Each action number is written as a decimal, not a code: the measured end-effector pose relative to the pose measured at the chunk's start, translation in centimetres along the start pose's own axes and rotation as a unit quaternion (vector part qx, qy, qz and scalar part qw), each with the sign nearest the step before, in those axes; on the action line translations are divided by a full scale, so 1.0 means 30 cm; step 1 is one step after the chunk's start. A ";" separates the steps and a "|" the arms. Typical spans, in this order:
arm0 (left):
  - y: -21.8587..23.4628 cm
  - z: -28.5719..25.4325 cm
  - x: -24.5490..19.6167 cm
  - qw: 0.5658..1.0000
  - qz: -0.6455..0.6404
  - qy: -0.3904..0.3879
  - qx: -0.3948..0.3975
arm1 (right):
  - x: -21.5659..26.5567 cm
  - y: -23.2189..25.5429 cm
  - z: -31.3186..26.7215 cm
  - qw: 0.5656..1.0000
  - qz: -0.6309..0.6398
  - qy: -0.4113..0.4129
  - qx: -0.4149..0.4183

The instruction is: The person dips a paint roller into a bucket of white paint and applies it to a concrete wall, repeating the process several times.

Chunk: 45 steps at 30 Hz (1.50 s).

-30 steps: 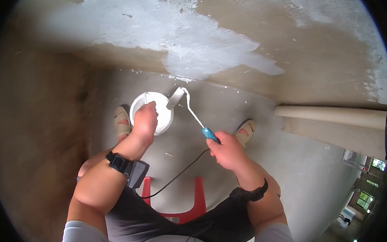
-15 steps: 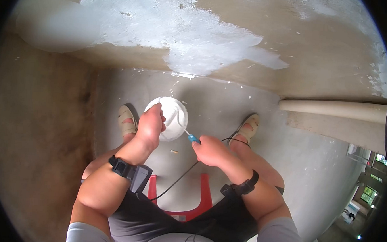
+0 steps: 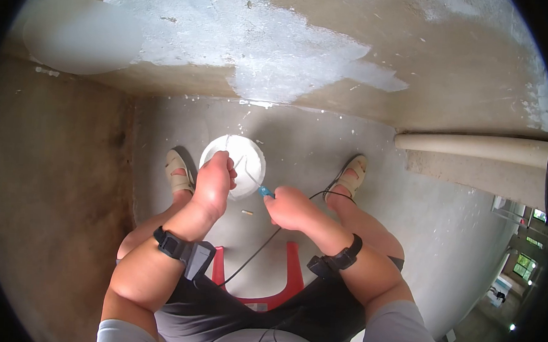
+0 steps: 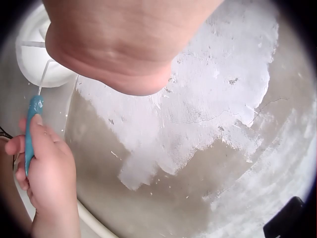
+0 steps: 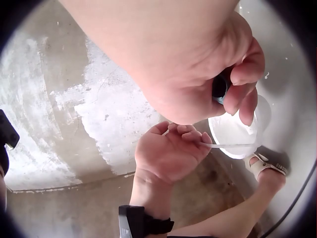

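A white bucket (image 3: 260, 154) of white paint is between the person's feet, below the wall. The left hand (image 3: 214, 181) is over its left side, fingers curled round the thin white bucket handle (image 5: 230, 146). In the right hand (image 3: 289, 208) is a paint roller, gripped by its blue handle (image 3: 266, 191). Its thin bent frame (image 4: 45, 74) reaches down into the bucket, and the roller head is hidden in the white paint. The left wrist view shows the thumb lying along the blue handle (image 4: 34, 111).
Ahead rises a wall (image 3: 319, 54) partly coated in white. A red stool (image 3: 291, 272) is under the person. A black cable (image 3: 253, 257) runs past the legs. One pale pipe (image 3: 476, 146) lies along the wall at right. White specks and a small stub (image 3: 247, 212) dot the floor.
The right hand has moved left and brought the roller from beside the bucket's rim down into the paint. In the head view, the bucket and left hand have shifted slightly right.
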<state>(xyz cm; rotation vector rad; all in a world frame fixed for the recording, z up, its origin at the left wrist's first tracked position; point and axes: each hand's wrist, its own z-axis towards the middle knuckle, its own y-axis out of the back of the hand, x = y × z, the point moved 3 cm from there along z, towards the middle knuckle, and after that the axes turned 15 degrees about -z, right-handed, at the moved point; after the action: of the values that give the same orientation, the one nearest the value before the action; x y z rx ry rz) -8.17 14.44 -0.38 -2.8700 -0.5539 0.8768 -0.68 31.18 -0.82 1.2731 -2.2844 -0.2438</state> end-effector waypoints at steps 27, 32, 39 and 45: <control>0.036 0.031 0.001 1.000 -0.015 0.012 0.004 | 0.043 0.005 0.008 0.998 -0.055 0.018 0.030; 0.023 0.038 0.000 1.000 -0.020 0.014 0.011 | -0.029 0.023 -0.005 0.998 -0.046 0.036 -0.028; 0.001 0.029 -0.025 0.999 0.022 -0.031 -0.005 | -0.070 0.153 -0.214 0.998 0.064 0.008 -0.018; -0.050 -0.029 -0.058 0.999 0.008 -0.046 -0.004 | -0.131 0.145 -0.302 0.982 0.183 -0.005 -0.040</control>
<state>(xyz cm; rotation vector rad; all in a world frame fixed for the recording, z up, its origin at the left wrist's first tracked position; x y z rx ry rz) -9.50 15.22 1.53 -2.8572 -0.5440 1.0159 2.43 37.62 7.26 0.7937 -2.4374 -0.2076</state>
